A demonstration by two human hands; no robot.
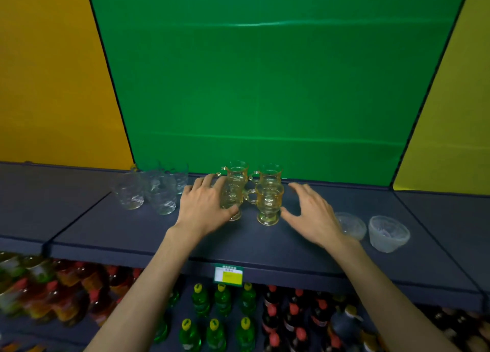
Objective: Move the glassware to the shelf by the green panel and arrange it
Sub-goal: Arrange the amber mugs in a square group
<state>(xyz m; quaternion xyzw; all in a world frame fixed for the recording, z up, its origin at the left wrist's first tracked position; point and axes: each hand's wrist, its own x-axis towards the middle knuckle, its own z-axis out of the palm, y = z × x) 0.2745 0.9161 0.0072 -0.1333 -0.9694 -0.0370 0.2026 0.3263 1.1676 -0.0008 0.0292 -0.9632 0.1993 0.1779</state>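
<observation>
Four amber mugs [268, 205] stand clustered on the dark shelf [132, 235] before the green panel [265, 86]. Left hand [204, 208] has its grip curled round the front-left mug; right hand [313, 213] hovers beside them, fingers apart.

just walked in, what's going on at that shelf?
A person is arranging glassware on the dark shelf in front of the green panel. Their left hand grips the front-left amber mug; the right hand is open beside the front-right amber mug, not clearly touching it. Two more amber mugs stand behind. Clear tumblers sit to the left and two frosted bowls to the right.
</observation>
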